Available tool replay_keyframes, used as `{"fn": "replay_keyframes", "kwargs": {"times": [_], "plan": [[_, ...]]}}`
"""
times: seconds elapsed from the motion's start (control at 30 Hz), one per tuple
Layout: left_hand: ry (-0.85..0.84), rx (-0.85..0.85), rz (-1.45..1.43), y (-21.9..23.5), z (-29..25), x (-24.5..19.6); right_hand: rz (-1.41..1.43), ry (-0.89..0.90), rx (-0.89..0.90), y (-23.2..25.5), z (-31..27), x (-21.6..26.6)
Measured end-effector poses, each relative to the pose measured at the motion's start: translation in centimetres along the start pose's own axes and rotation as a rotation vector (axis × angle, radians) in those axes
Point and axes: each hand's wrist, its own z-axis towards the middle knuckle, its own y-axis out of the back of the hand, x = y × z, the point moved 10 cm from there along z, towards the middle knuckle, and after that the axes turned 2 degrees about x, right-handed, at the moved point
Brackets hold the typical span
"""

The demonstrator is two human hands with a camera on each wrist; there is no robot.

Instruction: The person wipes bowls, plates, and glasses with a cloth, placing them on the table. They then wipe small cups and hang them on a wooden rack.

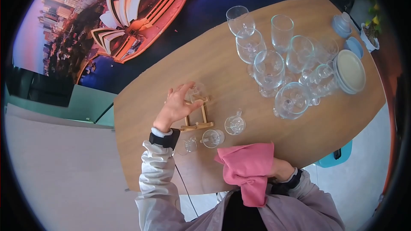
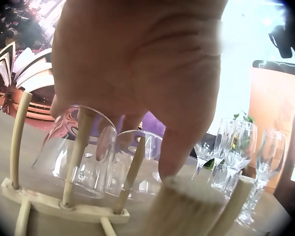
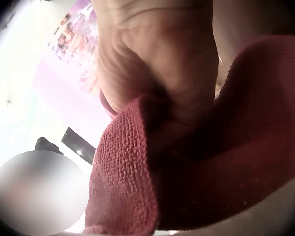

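My left hand (image 1: 174,108) reaches over a small wooden rack (image 1: 198,126) with upright pegs, thumb and fingers spread apart. A clear glass cup (image 1: 196,90) shows beside the fingers at the rack's far end. In the left wrist view, two clear glass cups (image 2: 83,167) stand behind the pegs (image 2: 20,140), with the fingers coming down behind their rims and the thumb (image 2: 174,155) at the right. My right hand (image 1: 281,170) grips a bunched pink cloth (image 1: 248,162) at the near table edge; its fingertips are hidden in the folds (image 3: 120,172).
Glass mugs (image 1: 235,125) stand near the rack. Several stemmed glasses (image 1: 269,69) and a tumbler (image 1: 282,32) crowd the wooden table (image 1: 162,70) at the right. Stacked pale dishes (image 1: 352,72), blue containers (image 1: 341,25) and a potted plant (image 1: 370,36) are beyond them.
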Motion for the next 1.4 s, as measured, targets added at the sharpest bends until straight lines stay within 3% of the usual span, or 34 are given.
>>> {"fn": "replay_keyframes", "kwargs": {"times": [0.17, 0.37, 0.5, 0.57, 0.7, 0.77, 0.9, 0.97, 1.0, 1.07, 1.1, 1.17, 1.3, 1.4], "plan": [[-0.112, -0.091, 0.068, -0.4, 0.1, 0.8, -0.107, 0.018, -0.047, 0.7, -0.2, -0.4], [0.045, -0.113, 0.101, 0.6, 0.4, -1.2, 0.012, 0.025, -0.024, -0.4, 0.4, -1.3], [-0.022, -0.154, 0.033, 1.1, 0.4, -1.3, 0.023, 0.006, -0.049, -0.2, 0.0, -2.2], [-0.195, -0.386, 0.063, 4.6, -2.2, -4.2, 0.002, 0.014, -0.074, -0.1, 0.0, -2.1], [-0.229, -0.554, -0.072, 9.3, -8.9, -6.6, -0.033, 0.009, -0.098, -0.7, 0.4, -1.7], [-0.172, -0.626, -0.158, 10.3, -13.5, -6.8, -0.128, 0.154, -0.123, -1.6, 0.8, 0.5], [-0.114, -0.547, -0.441, 6.4, -20.9, -5.8, -0.086, 0.104, -0.147, -1.4, 1.8, 0.6], [-0.083, -0.569, -0.598, 2.3, -23.0, -5.6, -0.751, 0.316, -0.127, -2.8, 1.7, 3.3], [-0.06, -0.57, -0.665, 0.3, -23.5, -5.4, -0.758, 0.307, -0.12, -3.3, 2.0, 2.7], [-0.125, -0.544, -0.652, -2.2, -23.5, -6.7, -0.313, 0.256, -0.052, -4.4, 3.0, 0.6], [-0.191, -0.505, -0.63, -3.2, -23.5, -7.7, -0.322, 0.24, -0.045, -5.1, 3.2, 0.5], [-0.134, -0.532, -0.711, -4.8, -23.6, -7.6, -0.644, 0.349, -0.085, -6.8, 2.9, 2.0], [-0.144, -0.521, -0.657, -5.2, -24.1, -7.6, -0.679, 0.227, -0.009, -6.8, 3.1, -0.1], [-0.182, -0.521, -0.587, -4.7, -24.2, -7.9, -0.844, 0.371, -0.118, -8.5, 2.8, 1.0]]}}
